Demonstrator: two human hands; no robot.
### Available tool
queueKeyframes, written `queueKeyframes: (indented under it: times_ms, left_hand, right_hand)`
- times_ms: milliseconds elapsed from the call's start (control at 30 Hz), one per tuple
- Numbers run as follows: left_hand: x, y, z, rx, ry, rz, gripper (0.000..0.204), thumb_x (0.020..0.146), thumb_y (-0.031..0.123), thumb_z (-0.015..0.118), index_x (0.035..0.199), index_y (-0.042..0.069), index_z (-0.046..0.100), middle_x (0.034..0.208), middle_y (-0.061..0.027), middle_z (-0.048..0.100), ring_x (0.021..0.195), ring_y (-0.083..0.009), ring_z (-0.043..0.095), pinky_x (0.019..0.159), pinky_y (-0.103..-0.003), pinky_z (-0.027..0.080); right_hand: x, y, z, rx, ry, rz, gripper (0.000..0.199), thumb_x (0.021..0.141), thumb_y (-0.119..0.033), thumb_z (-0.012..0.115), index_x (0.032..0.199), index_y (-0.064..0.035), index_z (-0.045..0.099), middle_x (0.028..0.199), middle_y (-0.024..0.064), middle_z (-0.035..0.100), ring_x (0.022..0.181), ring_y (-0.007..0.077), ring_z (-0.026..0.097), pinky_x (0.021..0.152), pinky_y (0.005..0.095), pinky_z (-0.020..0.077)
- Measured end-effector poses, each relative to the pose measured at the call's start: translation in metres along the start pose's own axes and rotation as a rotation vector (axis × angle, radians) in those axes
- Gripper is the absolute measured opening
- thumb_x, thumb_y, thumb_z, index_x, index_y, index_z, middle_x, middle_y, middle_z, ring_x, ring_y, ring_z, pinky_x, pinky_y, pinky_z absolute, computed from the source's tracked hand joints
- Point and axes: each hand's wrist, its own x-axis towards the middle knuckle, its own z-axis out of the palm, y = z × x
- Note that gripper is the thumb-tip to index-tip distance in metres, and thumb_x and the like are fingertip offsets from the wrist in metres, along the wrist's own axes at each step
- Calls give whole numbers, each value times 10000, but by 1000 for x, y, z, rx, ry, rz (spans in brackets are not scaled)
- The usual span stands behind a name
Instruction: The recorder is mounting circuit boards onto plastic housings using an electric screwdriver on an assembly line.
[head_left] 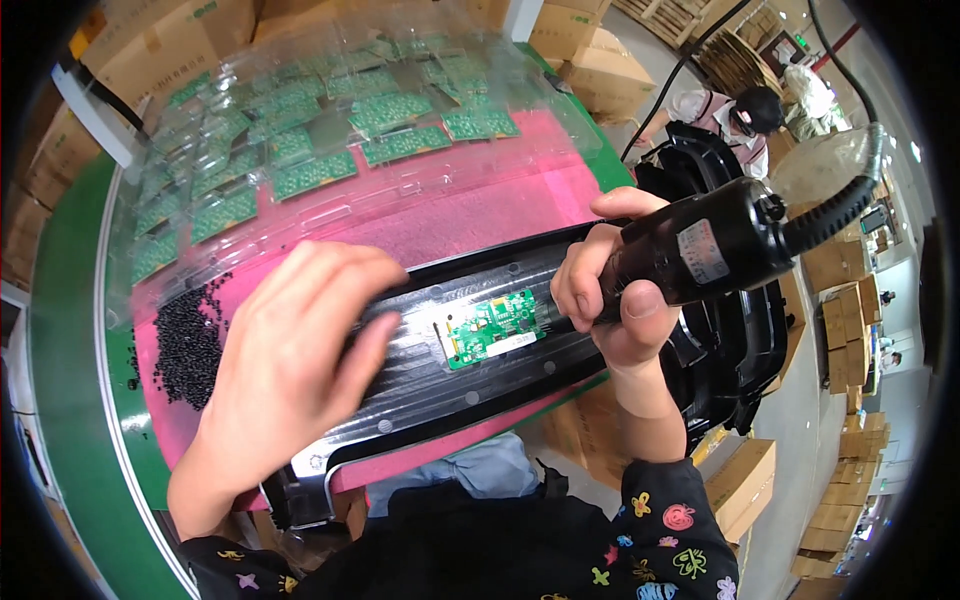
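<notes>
In front of me lies a long black plastic housing (425,385), shallow and tray-like, tilted across the pink mat. A green circuit board (492,328) sits in it, right of its middle. My right hand (628,305) is wrapped round a thick black corded electric screwdriver (700,245). Its narrow front end points left toward the board's right edge; the bit's tip is hard to make out. My left hand (305,335), slightly blurred, hovers over the housing's left part. Its fingers are bent and its thumb is apart from them, with nothing visible between.
A pile of small black screws (185,345) lies on the pink mat (430,225) at left. Clear plastic trays (340,120) with several green boards cover the far side. Black plastic housings (735,345) are stacked at right, near cardboard boxes (745,485). Another person (725,115) works beyond.
</notes>
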Motion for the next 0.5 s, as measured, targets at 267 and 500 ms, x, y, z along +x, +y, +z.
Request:
queueKeyframes:
  times_ms: [267,500]
  left_hand:
    - [-37,-46,-1,335,-305,-183,243,807,160,722,934,-7,600,895,-188,638,882,-387,635,781,-473,515]
    - [-60,-33,-4,139,-325,-190,238,848,151,676,863,7,487,782,-183,601,793,-444,607,657,-526,471]
  right_hand:
    - [26,-11,-20,264,392,279,279,941,-308,634,1016,-60,533,694,7,515,580,132,509,597,300,465]
    - [26,-29,-25,301,489,407,229,901,-180,674,1044,-40,563,1097,60,521,976,166,538,851,415,524]
